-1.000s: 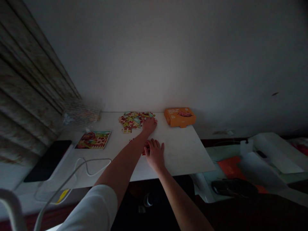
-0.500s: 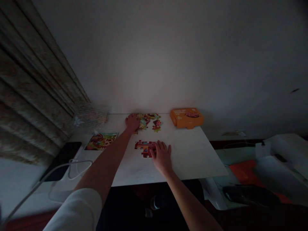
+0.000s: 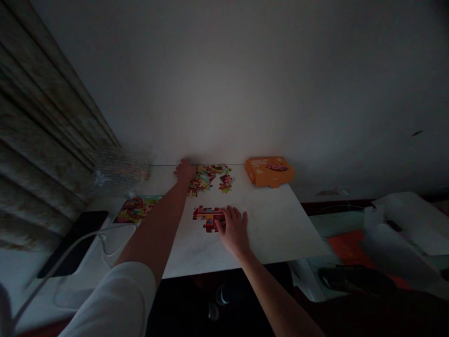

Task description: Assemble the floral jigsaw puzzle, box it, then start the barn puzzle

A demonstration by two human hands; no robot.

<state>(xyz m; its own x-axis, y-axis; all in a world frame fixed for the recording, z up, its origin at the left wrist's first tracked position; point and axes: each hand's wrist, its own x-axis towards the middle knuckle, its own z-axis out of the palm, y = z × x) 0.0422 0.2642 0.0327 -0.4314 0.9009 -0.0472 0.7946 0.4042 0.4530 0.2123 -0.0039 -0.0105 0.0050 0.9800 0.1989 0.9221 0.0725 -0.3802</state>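
Note:
Joined jigsaw pieces [image 3: 209, 217], mostly red with a little orange, lie flat near the middle of the white table. My right hand [image 3: 235, 229] rests on their right end, fingers spread and covering part of them. At the table's back edge, my left hand [image 3: 184, 172] reaches to the left side of a pile of loose puzzle pieces [image 3: 206, 177], its fingers apart; whether a small piece lies under it is hidden. A small cluster of pieces [image 3: 226, 182] sits at the right of that pile. My left forearm partly covers a colourful picture sheet [image 3: 135, 209].
An orange puzzle box [image 3: 269, 172] stands at the table's back right against the wall. At the left are a clear plastic-wrapped bundle [image 3: 121, 171], a black flat device [image 3: 75, 241] and a white cable [image 3: 82, 238]. A lower glass surface [image 3: 322, 224] is at the right.
My left hand has moved left and back, off the loose pieces, uncovering more of the pile. My right hand stays on the joined pieces. The view has shifted slightly.

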